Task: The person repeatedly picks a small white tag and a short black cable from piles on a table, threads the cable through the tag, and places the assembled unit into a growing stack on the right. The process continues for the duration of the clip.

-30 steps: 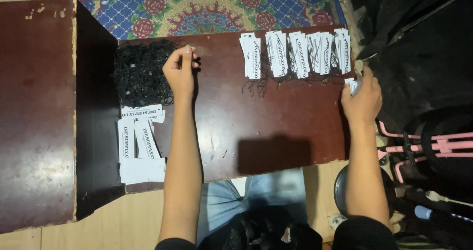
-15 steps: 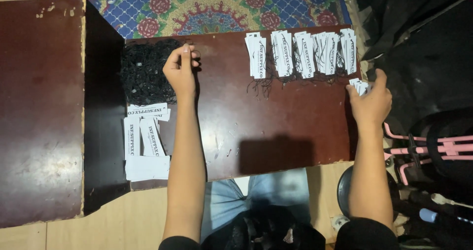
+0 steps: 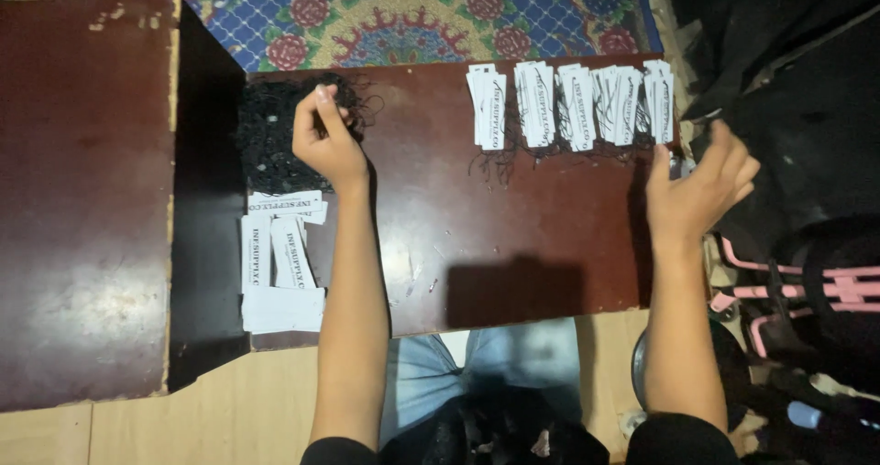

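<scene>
Left hand (image 3: 325, 140): fingers curling inward, pinching at the fingertips, forearm stretching straight ahead.
Right hand (image 3: 698, 188): fingers spreading loosely, holding nothing.

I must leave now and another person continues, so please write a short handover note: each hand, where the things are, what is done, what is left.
Left hand: pinching at the pile of black strings at the table's far left; whether it holds one, I cannot tell.
Right hand: open, empty, fingers spread past the table's right edge.
Done: five small bundles of strung white tags in a row along the far edge of the dark table.
Left: loose white tags with no strings, stacked at the near left corner, below the string pile.
</scene>
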